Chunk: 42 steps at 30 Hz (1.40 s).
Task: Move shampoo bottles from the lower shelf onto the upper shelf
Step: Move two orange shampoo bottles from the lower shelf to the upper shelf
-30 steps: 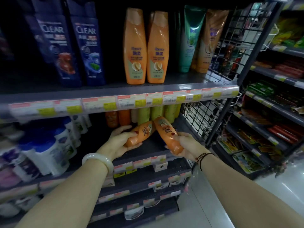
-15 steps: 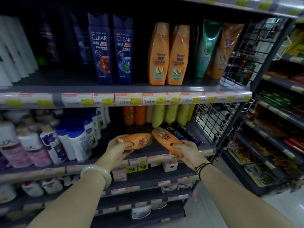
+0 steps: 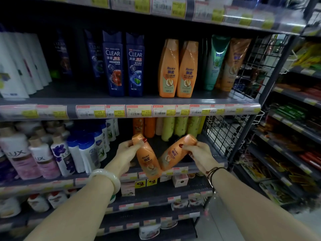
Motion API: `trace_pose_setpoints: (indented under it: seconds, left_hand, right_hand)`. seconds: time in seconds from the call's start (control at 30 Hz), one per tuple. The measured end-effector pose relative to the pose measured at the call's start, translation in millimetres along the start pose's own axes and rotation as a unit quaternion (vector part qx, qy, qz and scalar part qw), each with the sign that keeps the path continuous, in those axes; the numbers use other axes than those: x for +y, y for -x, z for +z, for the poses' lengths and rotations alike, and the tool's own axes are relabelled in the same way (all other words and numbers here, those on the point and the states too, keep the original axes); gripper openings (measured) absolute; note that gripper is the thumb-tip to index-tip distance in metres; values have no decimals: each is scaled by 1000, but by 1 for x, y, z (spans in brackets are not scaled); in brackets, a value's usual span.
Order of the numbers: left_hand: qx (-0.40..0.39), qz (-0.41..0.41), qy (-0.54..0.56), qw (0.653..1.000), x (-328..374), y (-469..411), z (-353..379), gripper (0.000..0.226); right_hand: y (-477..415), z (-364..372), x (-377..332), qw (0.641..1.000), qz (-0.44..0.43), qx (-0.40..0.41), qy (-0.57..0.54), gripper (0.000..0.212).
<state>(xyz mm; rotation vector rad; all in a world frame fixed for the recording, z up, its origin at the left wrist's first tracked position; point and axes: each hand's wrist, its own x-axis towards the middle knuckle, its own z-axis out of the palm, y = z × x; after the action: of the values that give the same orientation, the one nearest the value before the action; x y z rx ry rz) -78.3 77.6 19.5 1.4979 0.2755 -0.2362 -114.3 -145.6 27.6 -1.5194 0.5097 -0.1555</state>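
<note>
My left hand (image 3: pixel 126 153) grips one orange shampoo bottle (image 3: pixel 147 159) by its cap end, and my right hand (image 3: pixel 198 153) grips a second orange bottle (image 3: pixel 172 155) the same way. Both bottles hang tilted in front of the lower shelf (image 3: pixel 196 168), their bases touching. Two matching orange bottles (image 3: pixel 177 70) stand upright on the upper shelf (image 3: pixel 139 100), above my hands.
Two blue Clear bottles (image 3: pixel 123 65) stand left of the orange pair, green and brown tubes (image 3: pixel 224 63) to the right. White and pink bottles (image 3: pixel 43 153) fill the lower shelf's left. Yellow-green bottles (image 3: pixel 180 126) stand at its back. A wire grid panel (image 3: pixel 224 133) closes the right end.
Both hands turned their bottles from lying sideways to hanging base-down and lifted them slightly off the lower shelf. The camera tilted up, showing more of the upper shelf.
</note>
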Motion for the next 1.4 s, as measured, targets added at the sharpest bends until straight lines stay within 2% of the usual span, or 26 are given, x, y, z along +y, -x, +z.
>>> trace_pose_setpoints:
  seconds: [0.17,0.23,0.33,0.4,0.47,0.63,0.73,0.8,1.07,1.27,1.4]
  left_hand:
    - [-54,-8,-25,998,15,18,3,50]
    - [-81,6,-53,995,21,25,4,43]
    - [-119,27,-83,989,35,39,5,21]
    - [-142,44,-95,984,48,46,5,17]
    - [-167,63,-105,978,65,54,7,20]
    - [-203,118,-122,964,119,74,19,29]
    - [-216,157,-131,955,154,85,28,26]
    - [-220,182,-130,950,179,94,36,19]
    - [-194,279,-159,927,254,100,61,29]
    - [-152,341,-206,905,260,77,76,31]
    - [-147,356,-195,902,257,66,81,29]
  right_hand:
    - [15,2,-20,995,-23,-44,92,16]
    - [19,0,-26,992,-38,-59,109,18]
    - [27,-3,-40,985,-67,-91,130,15]
    - [32,-5,-51,978,-83,-119,149,18]
    - [37,-8,-65,972,-103,-139,160,23]
    - [46,-16,-116,958,-159,-163,176,23]
    - [50,-21,-154,955,-188,-162,163,23]
    - [53,-24,-181,950,-210,-173,151,25]
    - [45,-32,-251,940,-278,-153,127,32]
    - [26,-25,-257,926,-316,-136,153,33]
    - [11,-22,-257,924,-322,-139,152,33]
